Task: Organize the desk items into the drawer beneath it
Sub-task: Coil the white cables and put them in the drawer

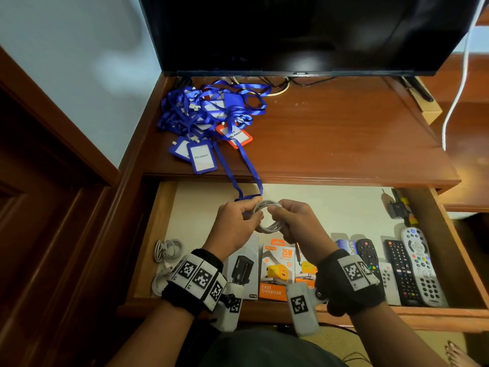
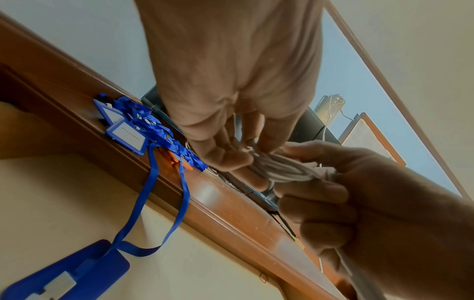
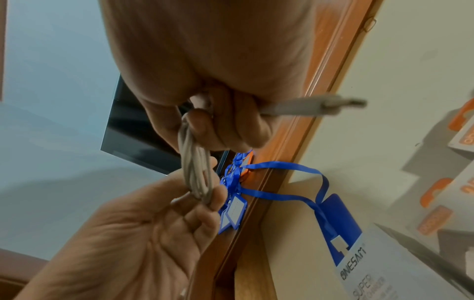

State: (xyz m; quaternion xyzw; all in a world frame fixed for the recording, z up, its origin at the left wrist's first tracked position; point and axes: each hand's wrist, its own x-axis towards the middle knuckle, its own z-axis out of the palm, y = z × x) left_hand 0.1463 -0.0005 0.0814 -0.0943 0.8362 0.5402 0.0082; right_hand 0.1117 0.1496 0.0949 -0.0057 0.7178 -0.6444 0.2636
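coiled white cable [image 1: 267,217] above open drawer [image 1: 304,205], between both hands, fingers [image 1: 250,207] curled around it

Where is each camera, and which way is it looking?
Head: on the person's head, looking down at the open drawer; both hands, wrists and a bare foot show.
Left wrist: under the left hand, looking along the fingers toward the desk edge; the right hand shows too.
Right wrist: under the right hand, facing the same edge; the left hand shows too.
All three share the coiled white cable that both hands hold, and the blue lanyards.
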